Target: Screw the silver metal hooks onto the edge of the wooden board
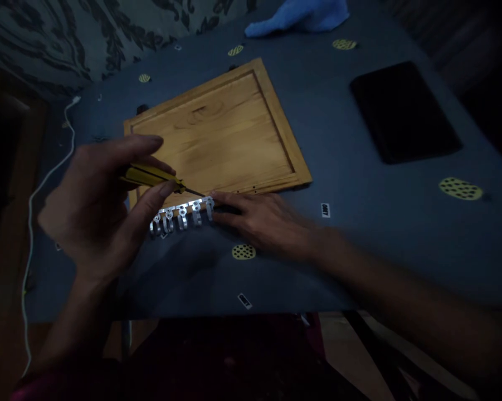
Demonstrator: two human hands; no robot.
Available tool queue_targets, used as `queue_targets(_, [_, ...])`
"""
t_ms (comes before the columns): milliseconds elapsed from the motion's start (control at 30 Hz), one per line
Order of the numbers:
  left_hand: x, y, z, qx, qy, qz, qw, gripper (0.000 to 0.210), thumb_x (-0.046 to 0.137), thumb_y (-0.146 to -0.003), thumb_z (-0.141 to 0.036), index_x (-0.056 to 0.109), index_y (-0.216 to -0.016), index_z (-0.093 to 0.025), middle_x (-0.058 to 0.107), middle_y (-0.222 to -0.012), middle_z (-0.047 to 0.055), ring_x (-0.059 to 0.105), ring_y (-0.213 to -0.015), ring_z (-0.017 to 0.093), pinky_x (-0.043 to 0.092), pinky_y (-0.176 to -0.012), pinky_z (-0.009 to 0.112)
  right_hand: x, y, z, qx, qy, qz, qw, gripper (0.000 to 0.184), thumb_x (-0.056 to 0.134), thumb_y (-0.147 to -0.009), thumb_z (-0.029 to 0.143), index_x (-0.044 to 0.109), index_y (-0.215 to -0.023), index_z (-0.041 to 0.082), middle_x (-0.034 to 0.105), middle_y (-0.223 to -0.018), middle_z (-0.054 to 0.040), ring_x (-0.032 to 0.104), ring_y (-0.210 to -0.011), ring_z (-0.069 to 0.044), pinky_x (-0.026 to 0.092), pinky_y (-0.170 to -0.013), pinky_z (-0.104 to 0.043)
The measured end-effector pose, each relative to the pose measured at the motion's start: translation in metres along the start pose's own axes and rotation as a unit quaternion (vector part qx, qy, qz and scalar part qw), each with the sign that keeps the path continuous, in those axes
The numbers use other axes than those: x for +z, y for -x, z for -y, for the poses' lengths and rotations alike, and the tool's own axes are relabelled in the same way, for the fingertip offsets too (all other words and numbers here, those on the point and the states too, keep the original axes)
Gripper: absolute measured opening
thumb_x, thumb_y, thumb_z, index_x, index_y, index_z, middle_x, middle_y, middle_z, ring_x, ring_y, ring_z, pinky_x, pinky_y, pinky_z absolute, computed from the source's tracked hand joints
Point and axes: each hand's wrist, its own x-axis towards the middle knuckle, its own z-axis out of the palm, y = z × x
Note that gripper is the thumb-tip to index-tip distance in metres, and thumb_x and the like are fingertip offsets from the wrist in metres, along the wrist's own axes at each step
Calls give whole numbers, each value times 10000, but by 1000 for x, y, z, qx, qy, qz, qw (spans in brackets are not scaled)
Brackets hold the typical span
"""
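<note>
My left hand (pixel 104 206) is closed around the yellow handle of a screwdriver (pixel 144 175), with the thumb and fingers along it. The screwdriver's thin shaft points right, its tip at the right end of a silver metal hook rail (pixel 183 211). That rail has several hooks and lies along the near edge of a framed wooden board (pixel 221 133). At the rail's right end, my right hand (pixel 263 220) pinches it against the board's edge, one finger on top and another lower down. Any screw under the tip is too small to make out.
A dark flat rectangular object (pixel 405 111) lies at the right of the grey-blue covered table (pixel 309 273). At the far edge rests a blue cloth (pixel 301 18). A white cable (pixel 45 178) runs down the left side. Small dark holes show in the board's near edge.
</note>
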Motion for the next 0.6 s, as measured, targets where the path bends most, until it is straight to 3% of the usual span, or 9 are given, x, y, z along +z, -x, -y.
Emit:
queue_targets(133, [4,0,2,14,-27,0,1000,544,800,-861,-181,678,-1270,-519,743,-1133,-61,755,-983,214,661,-800,456,3,1,-1,-5,-12,-11,1000,585,636,-894,20,613,-1429,255,514,-1591,-121,694,-1205,-301,618,-852,-393])
queue_targets(300, [6,-1,4,11,-29,24,999,554,784,-871,-202,652,-1317,-504,744,-1137,-51,759,-992,227,665,-829,454,5,0,-1,-12,-23,-22,999,565,647,-895,22,631,-1415,241,523,-1577,-148,707,-1193,-330,634,-867,-439])
queue_targets(467, [8,-1,6,56,-39,5,998,504,805,-855,-192,691,-1291,-418,758,-1037,-60,770,-902,191,694,-736,349,5,0,-1,-11,-24,-22,999,574,659,-881,4,637,-1407,232,536,-1564,-157,723,-1165,-351,650,-839,-460])
queue_targets(600, [10,1,6,31,-37,11,999,503,768,-882,-154,674,-1298,-420,749,-1070,-63,767,-936,196,685,-780,360,5,0,-2,-12,-29,-28,999,588,690,-859,6,640,-1400,230,525,-1574,-151,731,-1146,-333,653,-819,-429])
